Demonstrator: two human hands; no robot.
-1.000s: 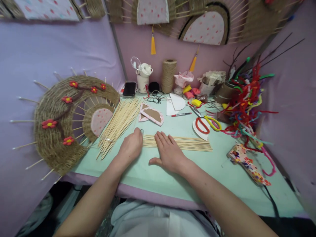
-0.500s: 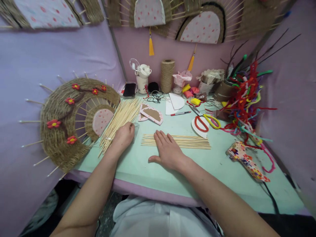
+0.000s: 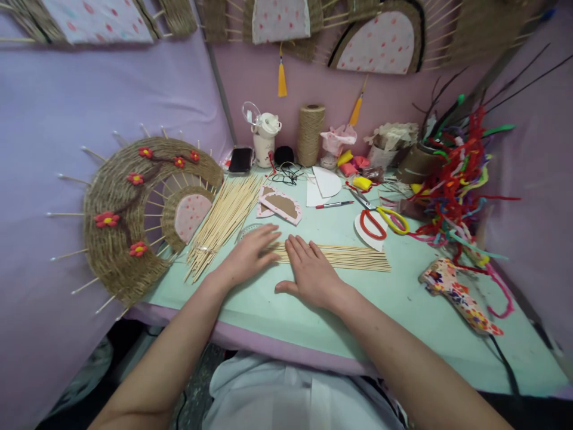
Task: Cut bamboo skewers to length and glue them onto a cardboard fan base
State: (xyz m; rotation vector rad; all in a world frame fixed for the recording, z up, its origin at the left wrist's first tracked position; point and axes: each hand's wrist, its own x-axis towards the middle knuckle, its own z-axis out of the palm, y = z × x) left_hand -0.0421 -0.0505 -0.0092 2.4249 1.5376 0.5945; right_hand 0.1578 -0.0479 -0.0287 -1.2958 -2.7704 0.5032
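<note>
While our right hand [image 3: 316, 275] lies flat on the sticks [image 3: 358, 258], fingers slightly parted, our left hand [image 3: 246, 255], fingers spread, could bump their ends askew.

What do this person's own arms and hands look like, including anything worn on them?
The left hand and right hand are bare, with no gloves, rings or watch visible. No sleeve shows on the left forearm or right forearm. Pale grey clothing shows between them.

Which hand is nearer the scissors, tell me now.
Right. The right hand lies on the row of sticks, left of the scissors; the left hand is farther left, at the row's left end.
</note>
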